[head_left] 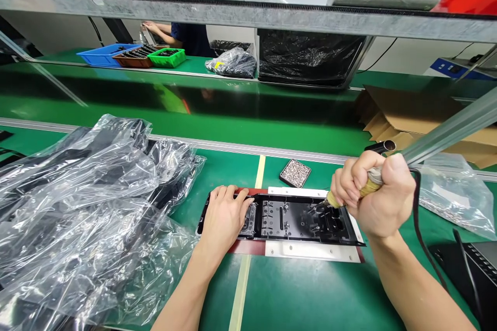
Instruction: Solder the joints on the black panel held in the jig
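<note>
A long black plastic housing (297, 217) lies with its hollow, ribbed side up in a fixture with white strips (310, 251) and a dark red base (245, 246). My left hand (226, 212) grips its left end, fingers over the far edge and thumb inside. My right hand (382, 199) is closed around a powered screwdriver (371, 180) with a yellowish front part. The tool slants down to the left, its tip over the housing's right half; whether it touches a screw is too small to tell. Behind the fixture sits a small tray of screws (295, 172).
Clear plastic bags with black parts (97, 212) cover the left side. At right are a bag of small metal pieces (458, 194), cardboard (419, 114), a black cable (417, 227) and a dark slotted object (469, 274). A metal shelf (233, 13) crosses overhead; a co-worker's arm (166, 33) shows beyond.
</note>
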The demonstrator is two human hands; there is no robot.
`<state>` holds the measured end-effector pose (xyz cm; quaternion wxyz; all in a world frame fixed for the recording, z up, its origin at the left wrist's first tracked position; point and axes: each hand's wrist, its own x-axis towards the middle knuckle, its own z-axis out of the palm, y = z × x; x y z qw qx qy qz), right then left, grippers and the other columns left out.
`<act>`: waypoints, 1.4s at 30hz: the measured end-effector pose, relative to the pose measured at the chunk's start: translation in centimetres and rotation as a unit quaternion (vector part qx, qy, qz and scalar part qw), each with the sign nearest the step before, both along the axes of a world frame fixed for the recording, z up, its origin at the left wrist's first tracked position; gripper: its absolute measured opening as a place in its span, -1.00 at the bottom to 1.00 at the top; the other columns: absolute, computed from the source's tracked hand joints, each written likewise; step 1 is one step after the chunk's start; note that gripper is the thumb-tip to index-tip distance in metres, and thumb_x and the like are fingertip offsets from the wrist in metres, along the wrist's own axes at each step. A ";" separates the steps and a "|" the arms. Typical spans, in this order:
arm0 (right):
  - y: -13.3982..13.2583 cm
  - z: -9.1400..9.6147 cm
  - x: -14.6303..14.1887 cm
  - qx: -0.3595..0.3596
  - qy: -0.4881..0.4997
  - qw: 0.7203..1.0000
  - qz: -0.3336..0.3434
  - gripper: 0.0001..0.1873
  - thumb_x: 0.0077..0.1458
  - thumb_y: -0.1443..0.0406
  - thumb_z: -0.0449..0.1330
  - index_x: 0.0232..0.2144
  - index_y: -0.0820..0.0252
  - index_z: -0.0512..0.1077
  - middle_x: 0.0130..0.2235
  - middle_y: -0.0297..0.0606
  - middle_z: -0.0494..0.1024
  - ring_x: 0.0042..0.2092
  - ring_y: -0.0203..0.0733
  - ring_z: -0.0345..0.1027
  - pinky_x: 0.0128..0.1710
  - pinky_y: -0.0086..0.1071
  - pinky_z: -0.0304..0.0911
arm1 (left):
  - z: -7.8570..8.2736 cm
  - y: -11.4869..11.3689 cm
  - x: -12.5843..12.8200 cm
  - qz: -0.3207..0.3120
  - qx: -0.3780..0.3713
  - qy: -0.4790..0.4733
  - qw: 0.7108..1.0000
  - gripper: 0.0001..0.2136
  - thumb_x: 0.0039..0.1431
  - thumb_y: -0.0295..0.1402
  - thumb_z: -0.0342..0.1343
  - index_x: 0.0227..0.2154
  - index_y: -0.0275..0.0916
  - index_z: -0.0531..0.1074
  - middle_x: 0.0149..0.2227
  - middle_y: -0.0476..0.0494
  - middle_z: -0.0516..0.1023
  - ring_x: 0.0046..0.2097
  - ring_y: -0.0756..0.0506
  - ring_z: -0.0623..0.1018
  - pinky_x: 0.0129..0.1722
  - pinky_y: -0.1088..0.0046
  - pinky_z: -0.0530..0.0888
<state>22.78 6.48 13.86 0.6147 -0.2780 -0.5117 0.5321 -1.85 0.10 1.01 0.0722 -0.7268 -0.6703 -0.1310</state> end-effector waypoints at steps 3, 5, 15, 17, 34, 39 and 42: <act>0.0 -0.4 0.0 0.001 -0.003 1.000 0.010 -0.50 0.28 0.03 0.11 -0.63 0.15 0.31 -0.69 -0.39 0.20 -0.68 -0.36 0.02 -0.73 -0.42 0.04 | 0.0 0.0 0.0 0.003 0.000 0.005 1.000 -0.69 0.47 -0.21 -0.06 0.00 -0.19 0.54 -0.16 -0.26 0.53 -0.10 -0.26 0.49 0.01 0.10 0.38; 0.1 -0.6 0.0 0.002 -0.005 1.000 0.014 -0.48 0.29 0.01 0.10 -0.63 0.15 0.30 -0.69 -0.39 0.20 -0.68 -0.37 0.02 -0.73 -0.43 0.02 | 0.0 0.0 0.0 0.005 0.001 0.005 1.000 -0.69 0.47 -0.21 -0.06 0.00 -0.19 0.55 -0.15 -0.26 0.53 -0.10 -0.26 0.50 0.01 0.10 0.38; 0.4 -1.4 0.2 0.001 -0.031 0.999 0.015 -0.42 0.34 -0.06 0.04 -0.61 0.15 0.27 -0.67 -0.41 0.21 -0.68 -0.36 0.04 -0.72 -0.43 0.06 | -0.1 -0.1 0.1 0.005 0.002 0.005 1.000 -0.70 0.47 -0.22 -0.05 0.00 -0.19 0.55 -0.14 -0.26 0.53 -0.07 -0.26 0.51 0.02 0.08 0.40; 0.4 -1.5 0.2 -0.002 -0.032 0.999 0.014 -0.41 0.34 -0.07 0.03 -0.61 0.16 0.27 -0.67 -0.41 0.21 -0.67 -0.36 0.04 -0.72 -0.44 0.06 | -0.1 -0.1 0.1 0.006 0.000 0.005 1.000 -0.70 0.47 -0.22 -0.05 0.00 -0.19 0.55 -0.13 -0.26 0.53 -0.07 -0.26 0.51 0.03 0.08 0.39; 0.7 -3.7 -0.4 0.029 -0.073 0.996 0.032 -0.48 0.40 -0.03 -0.01 -0.52 0.14 0.28 -0.59 -0.42 0.26 -0.59 -0.34 0.18 -0.57 -0.39 0.24 | -1.2 0.1 -1.0 0.000 0.008 0.018 1.000 -0.71 0.46 -0.23 -0.03 0.04 -0.16 0.53 -0.11 -0.25 0.53 -0.07 -0.25 0.52 0.00 0.09 0.41; 0.8 -3.9 -0.1 0.057 -0.085 0.995 0.013 -0.48 0.43 0.03 -0.04 -0.52 0.14 0.29 -0.53 -0.38 0.32 -0.52 -0.29 0.28 -0.46 -0.32 0.32 | -1.1 0.1 -1.1 0.003 0.004 0.020 1.000 -0.71 0.46 -0.24 -0.02 0.05 -0.18 0.53 -0.10 -0.26 0.53 -0.06 -0.25 0.52 0.00 0.08 0.42; 0.8 -3.6 -0.1 0.079 -0.096 0.992 0.003 -0.48 0.44 0.05 -0.04 -0.53 0.15 0.29 -0.50 -0.35 0.32 -0.47 -0.28 0.29 -0.39 -0.29 0.34 | -1.2 0.1 -1.1 0.005 -0.001 0.018 1.000 -0.70 0.47 -0.22 -0.04 0.06 -0.18 0.52 -0.08 -0.26 0.53 -0.04 -0.26 0.52 0.02 0.07 0.42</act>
